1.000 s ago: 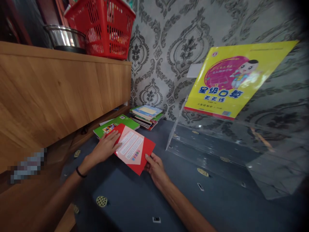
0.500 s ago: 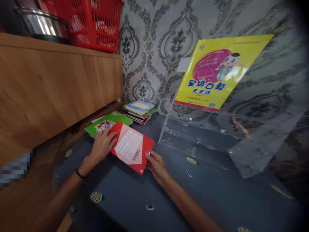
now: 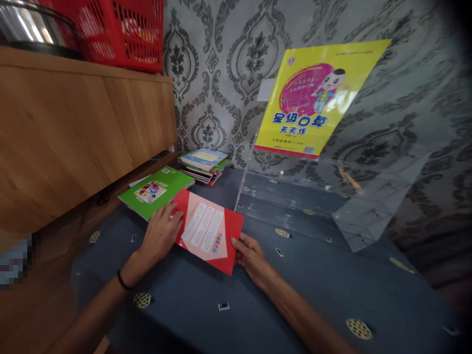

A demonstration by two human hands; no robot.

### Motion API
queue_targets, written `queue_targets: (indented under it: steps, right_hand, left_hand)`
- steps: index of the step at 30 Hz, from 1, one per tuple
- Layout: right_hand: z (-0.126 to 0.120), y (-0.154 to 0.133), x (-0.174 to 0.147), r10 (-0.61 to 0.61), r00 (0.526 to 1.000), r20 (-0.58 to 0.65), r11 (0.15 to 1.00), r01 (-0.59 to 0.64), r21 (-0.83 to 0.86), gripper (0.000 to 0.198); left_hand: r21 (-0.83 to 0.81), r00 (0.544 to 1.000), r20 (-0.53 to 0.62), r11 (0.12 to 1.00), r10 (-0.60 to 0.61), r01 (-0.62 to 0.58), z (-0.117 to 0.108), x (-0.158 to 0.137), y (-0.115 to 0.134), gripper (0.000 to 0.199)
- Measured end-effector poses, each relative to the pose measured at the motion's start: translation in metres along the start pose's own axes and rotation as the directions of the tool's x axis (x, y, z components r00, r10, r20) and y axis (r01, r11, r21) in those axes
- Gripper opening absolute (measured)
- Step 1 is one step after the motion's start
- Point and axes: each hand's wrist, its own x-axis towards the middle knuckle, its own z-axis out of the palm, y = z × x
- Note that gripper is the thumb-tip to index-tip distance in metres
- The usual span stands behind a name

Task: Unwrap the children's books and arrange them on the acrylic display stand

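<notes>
- Moved: I see the red booklet [image 3: 208, 231] shifted off the cover picture of the green book [image 3: 177, 183], which now shows whole; my view has swung too, cutting more from the steel bowl [image 3: 35, 27].
- Red booklet: above the blue table cover [image 3: 184, 314], text side up, small print unreadable to me; left edge partly under fingers.
- Right hand [image 3: 252, 255]: pinches the booklet's right edge, thumb on top; fingers beneath mostly hidden.
- Left hand [image 3: 162, 233], black band [image 3: 123, 281] at wrist: fingers over the left edge; whether it grips or merely rests, I cannot tell.
- Green book: lies beyond the left hand, near corner hidden by it.
- Book stack [image 3: 204, 164]: near the wall; lower titles illegible.
- Yellow booklet [image 3: 295, 142]: tilted on a clear stand [image 3: 363, 211] whose outline I barely follow.
- Red basket [image 3: 142, 61]: on the cabinet [image 3: 84, 123], top cut off, contents unclear.
</notes>
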Motion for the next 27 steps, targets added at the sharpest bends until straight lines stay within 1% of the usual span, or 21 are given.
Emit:
queue_targets:
  steps: [2, 4, 6, 7, 10, 13, 14, 15, 16, 18, 20, 21, 22, 24, 26, 27]
  right_hand:
    - [-0.011, -0.004, -0.008, 0.039, 0.999, -0.015, 0.998, -0.04, -0.043, 0.042]
    - [-0.02, -0.008, -0.016, 0.064, 0.998, -0.028, 0.994, -0.067, -0.091, 0.038]
    - [-0.026, -0.011, -0.024, 0.07, 0.997, -0.04, 0.989, -0.075, -0.129, 0.039]
    - [-0.028, -0.012, -0.027, 0.072, 0.997, -0.042, 0.986, -0.077, -0.146, 0.04]
    - [-0.034, -0.015, -0.034, 0.094, 0.995, -0.032, 0.972, -0.099, -0.213, 0.043]
    - [-0.044, -0.018, -0.036, 0.132, 0.99, -0.038, 0.925, -0.137, -0.354, 0.045]
    - [-0.048, -0.02, -0.036, 0.139, 0.989, -0.053, 0.888, -0.148, -0.435, 0.044]
    - [-0.052, -0.023, -0.036, 0.124, 0.989, -0.075, 0.832, -0.145, -0.535, 0.043]
    - [-0.056, -0.026, -0.037, 0.081, 0.992, -0.099, 0.755, -0.125, -0.644, 0.043]
    - [-0.059, -0.032, -0.038, -0.078, 0.992, -0.103, 0.545, -0.044, -0.837, 0.044]
    - [-0.054, -0.035, -0.038, -0.247, 0.969, -0.024, 0.341, 0.064, -0.938, 0.045]
    - [-0.049, -0.036, -0.037, -0.298, 0.954, 0.033, 0.265, 0.116, -0.957, 0.044]
    - [-0.042, -0.035, -0.034, -0.329, 0.939, 0.097, 0.206, 0.171, -0.963, 0.043]
    - [-0.027, -0.031, -0.023, -0.349, 0.907, 0.236, 0.128, 0.296, -0.947, 0.038]
    - [-0.013, -0.024, -0.006, -0.364, 0.849, 0.382, 0.098, 0.443, -0.891, 0.033]
    - [-0.006, -0.02, 0.004, -0.381, 0.811, 0.445, 0.1, 0.514, -0.852, 0.031]
  left_hand:
    - [-0.008, 0.994, 0.081, 0.998, 0.068, -0.067, 0.01, -0.007, 0.013, 0.029]
    - [-0.022, 0.981, 0.156, 0.994, 0.111, -0.109, 0.019, -0.014, 0.026, 0.035]
    - [-0.035, 0.97, 0.202, 0.991, 0.136, -0.132, 0.022, -0.017, 0.034, 0.039]
    - [-0.044, 0.965, 0.218, 0.989, 0.148, -0.141, 0.021, -0.016, 0.037, 0.038]
    - [-0.091, 0.945, 0.277, 0.984, 0.176, -0.156, 0.013, -0.006, 0.036, 0.03]
    - [-0.176, 0.93, 0.329, 0.978, 0.167, -0.114, 0.008, 0.011, 0.026, 0.027]
    - [-0.214, 0.931, 0.329, 0.973, 0.158, -0.089, 0.009, 0.017, 0.021, 0.027]
    - [-0.259, 0.937, 0.318, 0.964, 0.145, -0.062, 0.011, 0.023, 0.016, 0.028]
    - [-0.304, 0.946, 0.298, 0.952, 0.129, -0.034, 0.015, 0.028, 0.011, 0.028]
    - [-0.375, 0.963, 0.255, 0.927, 0.092, 0.011, 0.023, 0.036, 0.002, 0.029]
    - [-0.404, 0.972, 0.229, 0.914, 0.055, 0.043, 0.031, 0.041, -0.002, 0.03]
    - [-0.404, 0.974, 0.221, 0.913, 0.038, 0.056, 0.034, 0.043, -0.002, 0.03]
    - [-0.404, 0.976, 0.218, 0.912, 0.023, 0.069, 0.034, 0.043, -0.001, 0.031]
    - [-0.38, 0.978, 0.21, 0.922, 0.004, 0.078, 0.03, 0.04, 0.005, 0.031]
    - [-0.309, 0.976, 0.212, 0.951, 0.05, 0.018, 0.02, 0.029, 0.016, 0.029]
    - [-0.259, 0.969, 0.223, 0.965, 0.105, -0.045, 0.015, 0.02, 0.023, 0.028]
